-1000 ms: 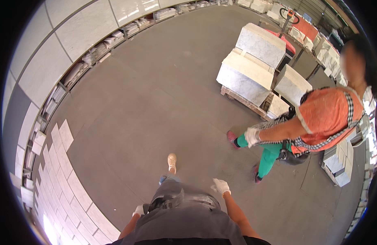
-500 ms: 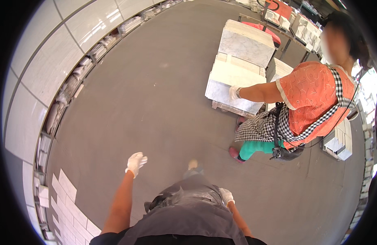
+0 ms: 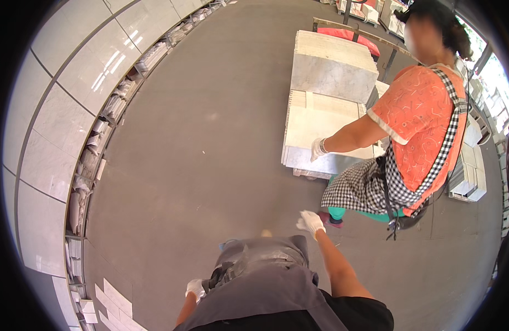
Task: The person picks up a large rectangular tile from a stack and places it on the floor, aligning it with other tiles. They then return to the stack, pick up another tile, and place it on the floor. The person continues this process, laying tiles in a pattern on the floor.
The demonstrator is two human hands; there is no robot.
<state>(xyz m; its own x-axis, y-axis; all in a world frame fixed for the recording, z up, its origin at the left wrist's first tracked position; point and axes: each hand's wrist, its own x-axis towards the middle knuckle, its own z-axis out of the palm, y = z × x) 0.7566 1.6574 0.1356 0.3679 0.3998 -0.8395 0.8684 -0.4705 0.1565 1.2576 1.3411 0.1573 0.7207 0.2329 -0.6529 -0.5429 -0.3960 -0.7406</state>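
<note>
My right hand (image 3: pixel 311 223) in a white glove swings out over the floor in front of me, its fingers loosely apart with nothing in them. My left hand (image 3: pixel 195 288), also gloved in white, hangs low at my side next to my grey apron (image 3: pixel 265 298); its fingers are too hidden to read. Ahead to the right, a co-worker (image 3: pixel 419 121) in an orange top and checked apron rests a gloved hand (image 3: pixel 318 149) against a stack of pale marble slabs (image 3: pixel 326 118). A taller marble stack (image 3: pixel 334 66) stands behind that one.
A cart rail (image 3: pixel 370 38) with red padding (image 3: pixel 342 36) stands behind the stacks. Large white panels (image 3: pixel 56 138) line the left side above a shelf of tile pieces (image 3: pixel 122 94). White tiles (image 3: pixel 116 303) lie at lower left. More slabs (image 3: pixel 468 174) stand at right.
My right hand has swung forward, and my left hand has dropped back to my side. The marble stacks and co-worker appear closer. The co-worker's hand stays at the lower stack.
</note>
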